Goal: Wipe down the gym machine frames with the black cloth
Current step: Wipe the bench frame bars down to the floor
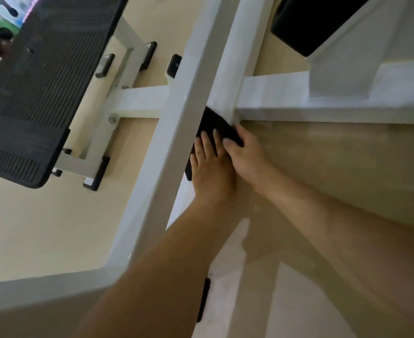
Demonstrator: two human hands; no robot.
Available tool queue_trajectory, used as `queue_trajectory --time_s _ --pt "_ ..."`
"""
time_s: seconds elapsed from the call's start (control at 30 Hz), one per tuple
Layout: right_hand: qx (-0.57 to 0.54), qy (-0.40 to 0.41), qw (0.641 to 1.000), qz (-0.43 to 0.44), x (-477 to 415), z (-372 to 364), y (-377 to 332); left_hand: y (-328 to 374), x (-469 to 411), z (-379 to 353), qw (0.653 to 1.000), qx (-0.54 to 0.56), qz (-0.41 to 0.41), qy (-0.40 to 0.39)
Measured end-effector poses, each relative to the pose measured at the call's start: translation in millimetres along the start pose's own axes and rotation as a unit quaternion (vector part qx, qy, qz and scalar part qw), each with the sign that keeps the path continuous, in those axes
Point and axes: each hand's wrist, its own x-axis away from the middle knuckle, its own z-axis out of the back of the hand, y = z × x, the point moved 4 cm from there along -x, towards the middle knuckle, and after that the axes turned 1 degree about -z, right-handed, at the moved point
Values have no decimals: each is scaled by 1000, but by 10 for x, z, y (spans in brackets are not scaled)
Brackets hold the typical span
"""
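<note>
- Pressing flat, fingers extended, the left hand [210, 164] holds the black cloth [213, 129] against the lower white frame bar [225, 93]
- Right hand [243, 152] lies just beside it, fingertips on the cloth, apparently gripping its edge
- Ribbed black footplate [37, 81] sits well left of both hands

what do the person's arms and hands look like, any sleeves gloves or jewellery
Both arms are bare along all that shows, with no sleeve in view. The left hand and the right hand wear no gloves. No ring, watch or bracelet shows on the visible fingers or wrists. The fingernails look short and unpainted, though the picture is a little soft.
</note>
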Motion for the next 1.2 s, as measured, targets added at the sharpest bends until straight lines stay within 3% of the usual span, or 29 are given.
queue_trajectory --time_s 0.17,0.3,0.37,0.43,0.57,0.7,0.8,0.87,0.93,1.0,1.2 --pt "200 -64 978 -9 152 -292 111 -106 678 -158 996 -16 -77 -52" --pt "193 -63 979 -17 556 -563 376 -181 1268 -130 983 -23 -184 -7" --pt "196 -48 979 -7 641 -624 389 -232 1314 -136 984 -10 -176 -8" --pt "245 -22 969 25 513 -573 308 -282 1168 -221 992 -8 -117 -38" --pt "350 11 934 76 -52 -308 30 -159 589 -146 997 28 -74 24" --pt "517 -6 853 76 -259 -226 -47 -69 337 -69 994 65 -85 19" --pt "564 12 802 196 -239 -255 -229 -110 258 -104 992 25 -118 -21" --pt "566 -33 785 248 -397 -258 -352 -64 127 -47 992 31 -119 -8" --pt "596 -87 776 187 -697 -126 -436 57 -32 45 991 67 -112 14" --pt "646 -95 743 146 -927 69 -507 167 -215 127 985 119 -121 14" --pt "657 52 738 146 -738 521 -414 203 -413 185 978 123 -164 30"
